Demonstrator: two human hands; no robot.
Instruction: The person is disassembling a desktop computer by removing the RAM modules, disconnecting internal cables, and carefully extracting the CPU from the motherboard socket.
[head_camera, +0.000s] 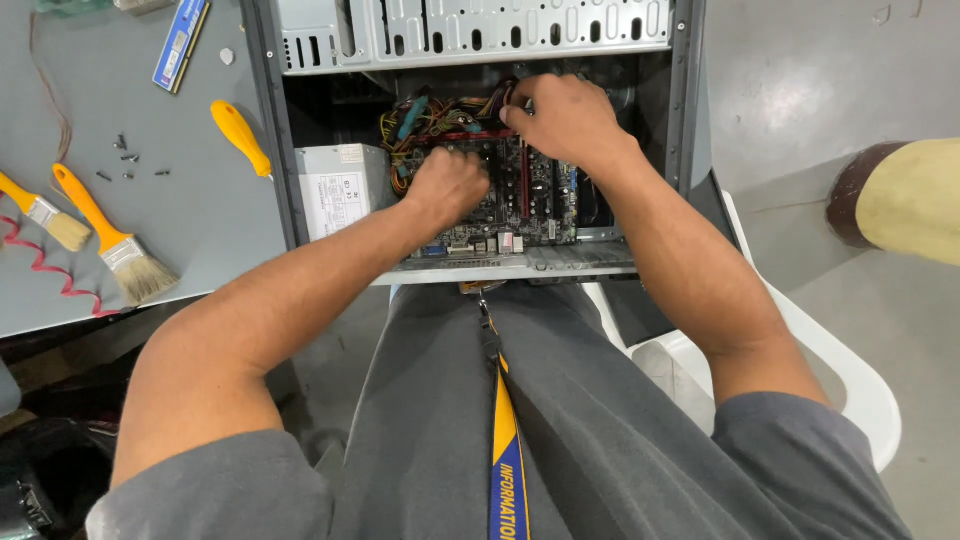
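Observation:
An open desktop computer case (480, 35) lies on its side in front of me. Inside it sits a dark motherboard (540, 205), with a bundle of coloured cables (425, 120) above it and a grey power supply (335, 190) at the left. My left hand (447, 185) is curled into a fist over the board's left part; whatever it grips is hidden. Over the upper right of the board my right hand (560, 115) has its fingers pinched among the cables near a red slot.
On the grey table (200, 230) at the left lie two yellow-handled brushes (105, 235), a yellow screwdriver handle (240, 135), several loose screws (125, 160), a memory stick (180, 45) and a red coiled cord (50, 270). A white plastic chair (850, 370) stands at the right.

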